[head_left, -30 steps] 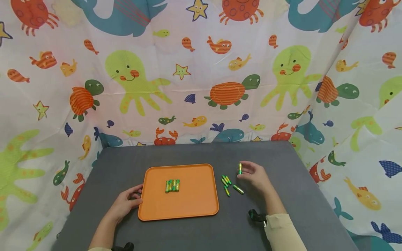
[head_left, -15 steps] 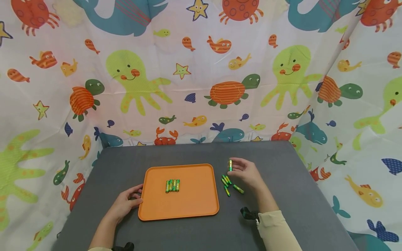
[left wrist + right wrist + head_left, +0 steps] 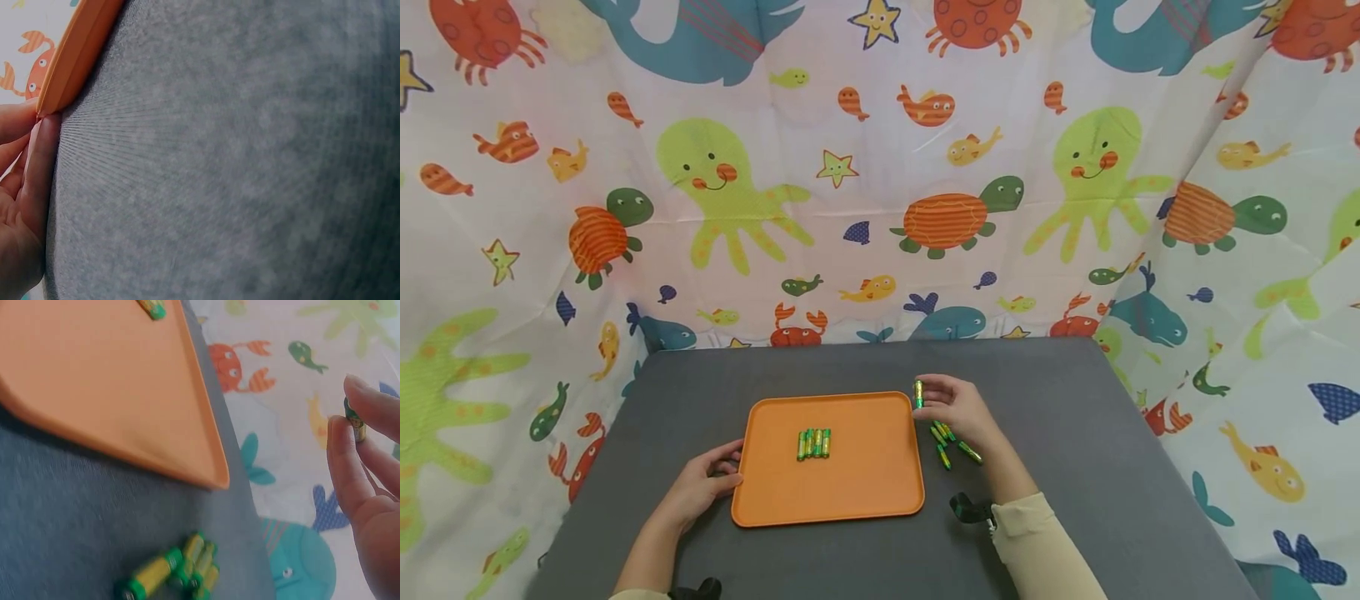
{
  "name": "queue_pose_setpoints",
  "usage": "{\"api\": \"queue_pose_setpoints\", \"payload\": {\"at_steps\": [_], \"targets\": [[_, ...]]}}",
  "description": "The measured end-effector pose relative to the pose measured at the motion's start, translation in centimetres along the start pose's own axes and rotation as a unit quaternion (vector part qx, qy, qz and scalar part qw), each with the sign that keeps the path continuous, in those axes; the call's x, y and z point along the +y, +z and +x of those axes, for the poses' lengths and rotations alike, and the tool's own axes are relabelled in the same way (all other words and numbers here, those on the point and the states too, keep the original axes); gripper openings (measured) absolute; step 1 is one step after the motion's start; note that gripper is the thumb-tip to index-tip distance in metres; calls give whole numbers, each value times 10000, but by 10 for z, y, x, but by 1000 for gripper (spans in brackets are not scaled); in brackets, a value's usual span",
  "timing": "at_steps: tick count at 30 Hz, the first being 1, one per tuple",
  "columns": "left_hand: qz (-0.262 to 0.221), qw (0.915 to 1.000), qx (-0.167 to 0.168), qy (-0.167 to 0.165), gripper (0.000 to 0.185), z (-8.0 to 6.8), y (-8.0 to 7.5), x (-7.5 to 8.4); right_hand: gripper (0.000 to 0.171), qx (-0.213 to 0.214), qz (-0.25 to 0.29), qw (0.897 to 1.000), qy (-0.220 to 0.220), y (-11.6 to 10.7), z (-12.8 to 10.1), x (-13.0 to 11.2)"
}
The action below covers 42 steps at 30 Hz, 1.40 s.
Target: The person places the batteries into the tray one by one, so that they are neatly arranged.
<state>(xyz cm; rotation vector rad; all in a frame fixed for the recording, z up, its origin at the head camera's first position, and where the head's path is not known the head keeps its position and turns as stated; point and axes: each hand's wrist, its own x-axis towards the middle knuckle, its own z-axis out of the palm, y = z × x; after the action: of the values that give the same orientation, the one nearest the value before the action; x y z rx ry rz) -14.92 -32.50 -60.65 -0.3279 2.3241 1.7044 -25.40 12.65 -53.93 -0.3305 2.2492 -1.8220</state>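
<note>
Right hand [image 3: 958, 410] pinched one green-and-yellow battery [image 3: 918, 393] between thumb and fingertips [image 3: 369, 406], held upright above the grey table [image 3: 1075, 433], right at the far right corner of the orange tray [image 3: 865, 492]. In the right wrist view only the battery's end [image 3: 355, 419] showed between the fingers; the rest was hidden by them. Grip was narrow, closed on the battery. Just below that hand, a loose cluster of batteries [image 3: 947, 442] lay on the table, close to the tray's right edge but outside it; the hand partly covered the cluster in the head view, so exact count was unclear. The right wrist view showed the same cluster [image 3: 172, 572] lying bunched together, some touching, near the tray corner [image 3: 212, 478]. Inside the tray, a row of batteries [image 3: 812, 443] sat side by side, touching, roughly centre-left, all lying parallel. Left hand [image 3: 703, 483] rested on the table against the tray's left edge, fingers lightly curved with their tips on the rim; the left wrist view showed fingertips [image 3: 37, 156] touching the tray's edge [image 3: 75, 56]. It held nothing between the fingers, just contact with the rim. A cream sleeve [image 3: 1037, 542] covered the right forearm. Sea-creature printed cloth [image 3: 880, 167] hung behind and to both sides of the table.
</note>
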Motion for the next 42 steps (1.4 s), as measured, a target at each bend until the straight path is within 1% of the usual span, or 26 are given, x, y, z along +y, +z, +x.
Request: {"api": "queue_pose_setpoints", "payload": {"at_steps": [4, 9, 11, 15, 17, 24, 30, 31, 34, 37, 39, 42], "targets": [[-78, 9999, -96, 6, 65, 1, 0, -1, 54, -193, 6, 9998, -60, 13, 1, -6], [-126, 9998, -142, 50, 65, 1, -2, -2, 52, -350, -106, 9991, -212, 29, 4, -10], [-122, 9998, -144, 72, 65, 1, -2, -2, 53, -398, -106, 9990, -185, 35, 6, -12], [-131, 9998, -135, 69, 65, 1, -1, -1, 56, -522, 66, 9986, -58, 46, 7, -13], [-137, 9998, -120, 57, 65, 1, -1, -1, 57, -516, 97, 9986, -20, 51, 8, -13], [-125, 9998, -122, 56, 65, 1, 0, -1, 56, -318, -213, 9992, -76, 69, 9, -12], [-125, 9998, -127, 62, 65, -1, -1, 1, 54, -413, -332, 9986, -36, 86, 12, -7], [-124, 9998, -127, 54, 65, -1, -1, 1, 54, -469, -314, 9984, -15, 88, 11, -11], [-127, 9998, -115, 28, 65, -1, -1, 2, 54, -519, -348, 9980, 37, 97, 12, -9], [-134, 9998, -125, 28, 65, -1, 0, 2, 55, -502, -348, 9981, 121, 105, 13, -6], [-161, 9998, -139, 26, 65, -1, 0, 2, 56, -459, -361, 9982, 127, 110, 16, 1], [-189, 9997, -136, 27, 65, -1, 0, 1, 56, -424, -527, 9977, 85, 115, 17, 3]]}}
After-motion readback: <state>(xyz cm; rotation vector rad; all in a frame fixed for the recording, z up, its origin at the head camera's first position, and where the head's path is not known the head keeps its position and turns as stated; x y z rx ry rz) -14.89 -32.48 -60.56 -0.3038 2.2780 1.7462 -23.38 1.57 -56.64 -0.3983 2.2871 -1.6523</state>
